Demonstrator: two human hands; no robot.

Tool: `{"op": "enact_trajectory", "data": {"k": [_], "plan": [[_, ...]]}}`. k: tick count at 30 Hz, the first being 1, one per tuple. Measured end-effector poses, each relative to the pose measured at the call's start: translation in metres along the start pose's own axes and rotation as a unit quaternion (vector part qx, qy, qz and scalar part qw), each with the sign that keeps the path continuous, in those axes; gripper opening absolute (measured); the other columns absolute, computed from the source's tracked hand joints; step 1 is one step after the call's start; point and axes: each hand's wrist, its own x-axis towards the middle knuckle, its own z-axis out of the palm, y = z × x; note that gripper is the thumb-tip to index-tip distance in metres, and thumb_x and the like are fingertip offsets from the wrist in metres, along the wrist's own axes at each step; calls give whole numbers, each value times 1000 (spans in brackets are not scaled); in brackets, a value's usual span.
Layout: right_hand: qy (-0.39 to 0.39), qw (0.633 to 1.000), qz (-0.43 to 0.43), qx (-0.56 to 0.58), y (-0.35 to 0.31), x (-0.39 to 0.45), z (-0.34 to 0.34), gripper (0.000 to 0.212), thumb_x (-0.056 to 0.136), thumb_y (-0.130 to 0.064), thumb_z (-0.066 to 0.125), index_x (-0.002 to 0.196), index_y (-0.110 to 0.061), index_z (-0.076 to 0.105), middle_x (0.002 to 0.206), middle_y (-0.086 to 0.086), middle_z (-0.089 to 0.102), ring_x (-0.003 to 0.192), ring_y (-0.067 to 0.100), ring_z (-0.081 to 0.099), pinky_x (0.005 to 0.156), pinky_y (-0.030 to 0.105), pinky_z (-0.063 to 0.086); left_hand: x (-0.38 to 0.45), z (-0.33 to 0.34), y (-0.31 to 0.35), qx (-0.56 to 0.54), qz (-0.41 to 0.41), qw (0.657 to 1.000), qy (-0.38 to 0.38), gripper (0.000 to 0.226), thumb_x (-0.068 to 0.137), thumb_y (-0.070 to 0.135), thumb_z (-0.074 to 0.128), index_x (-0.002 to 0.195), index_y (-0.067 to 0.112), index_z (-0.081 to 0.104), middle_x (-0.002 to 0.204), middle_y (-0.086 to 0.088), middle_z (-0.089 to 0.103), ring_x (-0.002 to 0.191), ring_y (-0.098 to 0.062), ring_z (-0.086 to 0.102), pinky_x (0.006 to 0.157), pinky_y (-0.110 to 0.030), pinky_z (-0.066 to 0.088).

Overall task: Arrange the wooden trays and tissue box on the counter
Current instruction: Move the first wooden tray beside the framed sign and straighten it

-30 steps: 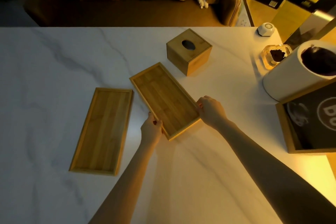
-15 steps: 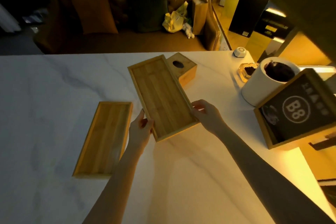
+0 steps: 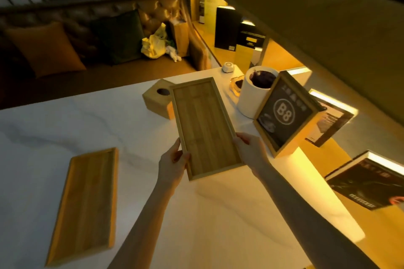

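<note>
Keep both hands, left [image 3: 172, 162] and right [image 3: 251, 150], clamped on tray [image 3: 203, 124], level, lowering clear of tissue box [image 3: 156, 99] toward desk's right edge.

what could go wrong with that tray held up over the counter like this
The lifted rectangular bamboo tray is gripped only at its near end by the left hand and right hand, so it might tip or slip. Its far end overlaps the square wooden tissue box and sits near the white cylindrical container, which it may knock.
</note>
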Motion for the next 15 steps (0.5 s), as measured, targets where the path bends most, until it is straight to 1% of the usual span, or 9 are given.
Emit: {"op": "enact_trajectory", "data": {"k": [2, 3, 5, 7, 10, 12, 15], "plan": [[25, 1000, 3, -7, 8, 4, -11, 27, 94, -22, 45, 112, -14, 63, 99, -1, 61, 96, 14, 53, 84, 31, 39, 4, 14, 1, 4, -10, 1000, -8, 30, 84, 41, 52, 112, 33, 53, 53, 9, 58, 53, -6, 61, 68, -25, 57], [33, 999, 4, -8, 12, 7, -15, 27, 94, -22, 45, 111, -13, 63, 99, 0, 62, 96, 14, 54, 83, 31, 39, 6, 22, 2, 7, -17, 1000, -14, 27, 85, 38, 52, 111, 31, 54, 55, 8, 59, 55, -6, 62, 72, -32, 58], [46, 999, 8, -10, 21, 13, -25, 26, 94, -21, 44, 109, -12, 64, 96, 0, 62, 95, 16, 56, 85, 31, 41, 11, 39, 3, 16, -35, 999, -27, 30, 88, 26, 51, 117, 20, 54, 62, 0, 62, 65, -12, 66, 80, -42, 57], [60, 998, 16, -14, 29, 21, -33, 25, 94, -18, 44, 108, -11, 65, 93, -1, 60, 96, 17, 56, 87, 34, 43, 15, 55, 6, 21, -61, 997, -35, 37, 89, 23, 51, 124, 15, 50, 78, -8, 67, 79, -26, 67, 87, -46, 54], [66, 997, 32, -23, 42, 35, -42, 25, 95, -17, 43, 108, -10, 64, 93, 0, 59, 96, 19, 56, 87, 33, 44, 22, 77, 5, 32, -100, 994, -33, 44, 89, 21, 51, 131, 12, 43, 102, -13, 69, 96, -31, 65, 94, -48, 50], [66, 997, 35, -34, 50, 44, -47, 26, 95, -15, 43, 109, -8, 63, 95, 3, 59, 94, 18, 54, 84, 29, 42, 28, 90, 2, 43, -119, 991, -36, 46, 89, 21, 50, 133, 12, 39, 110, -14, 67, 102, -32, 63, 96, -48, 48], [73, 995, 40, -48, 62, 57, -49, 27, 95, -13, 42, 111, -4, 62, 99, 5, 59, 98, 20, 54, 84, 28, 40, 36, 104, -2, 57, -133, 989, -37, 46, 89, 20, 51, 133, 11, 40, 113, -14, 67, 104, -32, 62, 96, -48, 49]]}}
